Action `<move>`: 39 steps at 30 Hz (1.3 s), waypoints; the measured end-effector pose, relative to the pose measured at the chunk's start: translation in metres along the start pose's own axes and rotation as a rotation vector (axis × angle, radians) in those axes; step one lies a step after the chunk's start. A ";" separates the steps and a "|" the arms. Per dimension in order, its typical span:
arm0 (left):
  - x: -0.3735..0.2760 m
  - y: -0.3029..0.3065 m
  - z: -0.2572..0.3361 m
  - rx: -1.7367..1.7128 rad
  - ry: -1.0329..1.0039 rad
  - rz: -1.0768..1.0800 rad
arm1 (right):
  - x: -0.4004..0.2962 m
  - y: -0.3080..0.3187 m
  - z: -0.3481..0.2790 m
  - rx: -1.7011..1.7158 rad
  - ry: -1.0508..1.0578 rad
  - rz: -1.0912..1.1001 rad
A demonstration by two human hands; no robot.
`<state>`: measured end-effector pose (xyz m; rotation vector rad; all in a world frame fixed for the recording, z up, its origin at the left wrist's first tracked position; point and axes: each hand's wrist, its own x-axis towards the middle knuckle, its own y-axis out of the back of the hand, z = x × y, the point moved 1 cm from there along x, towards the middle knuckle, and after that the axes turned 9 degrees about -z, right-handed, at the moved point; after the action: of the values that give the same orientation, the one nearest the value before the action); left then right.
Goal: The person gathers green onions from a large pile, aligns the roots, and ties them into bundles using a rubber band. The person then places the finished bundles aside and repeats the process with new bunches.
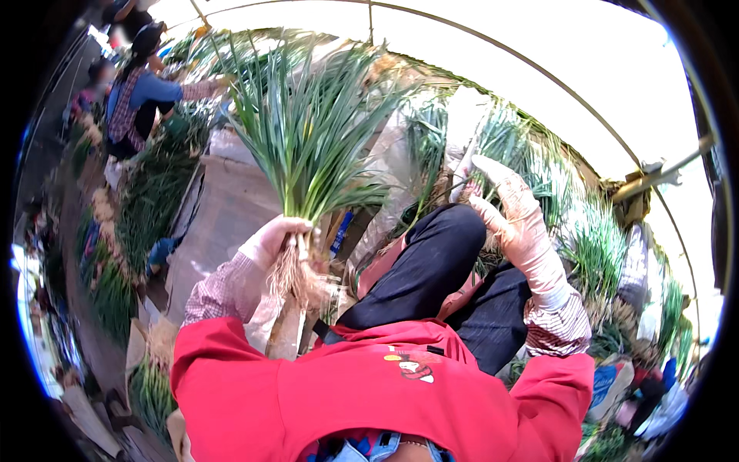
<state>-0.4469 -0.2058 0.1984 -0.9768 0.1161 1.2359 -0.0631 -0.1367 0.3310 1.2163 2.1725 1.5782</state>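
My left hand (280, 234), in a pale glove, is closed around the lower stalks of a large bunch of leafy green alliums (306, 133). Their leaves fan upward, and the pale bases and stringy roots (294, 277) hang below my fist. Beyond my right knee, my right hand (508, 213), also gloved, has its thumb and fingers apart. Some pinkish stalk bases (474, 186) show between or just behind its fingertips; whether they are touched cannot be told. More green stalks (502, 133) lie just past that hand.
A pale sheet (225, 202) covers the ground at left, beside heaped greens (156, 202). A blue object (342, 231) lies near my left hand. Several bundles (594, 248) line the right side. A co-worker (138, 98) crouches at upper left. A metal pole (664, 173) juts in at right.
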 end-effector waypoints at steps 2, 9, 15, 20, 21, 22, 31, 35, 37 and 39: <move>0.014 -0.015 -0.005 -0.352 -0.040 -0.181 | 0.016 -0.018 -0.027 -0.006 0.069 -0.036; 0.042 -0.045 -0.032 -0.981 -0.506 -0.824 | 0.059 -0.166 -0.099 0.065 0.421 -0.038; -0.003 -0.035 -0.036 -0.915 -0.562 -0.411 | 0.077 -0.173 -0.134 0.262 0.667 -0.031; -0.067 -0.006 0.006 -0.719 -0.785 -0.196 | 0.106 -0.193 -0.153 1.179 0.006 -0.511; -0.091 0.016 0.007 -0.607 -0.908 -0.360 | 0.106 -0.203 -0.170 1.219 -0.093 -0.707; -0.094 0.039 0.014 -0.577 -0.898 -0.354 | 0.108 -0.197 -0.179 1.179 -0.210 -0.872; -0.098 0.228 -0.097 -0.436 -0.918 0.305 | 0.085 -0.143 -0.115 0.930 -0.325 -0.543; -0.010 0.293 -0.267 -0.950 -0.586 0.479 | 0.072 -0.120 -0.055 0.494 -0.276 -0.180; -0.012 0.359 -0.336 -1.042 -0.432 0.632 | 0.060 -0.106 -0.037 0.373 -0.251 -0.075; 0.021 0.336 -0.333 -0.862 -0.396 0.610 | 0.036 -0.072 -0.019 0.186 -0.344 -0.039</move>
<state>-0.5799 -0.4169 -0.2043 -1.4582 -0.5085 2.0987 -0.1338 -0.1313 0.2873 1.3717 2.1335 1.0740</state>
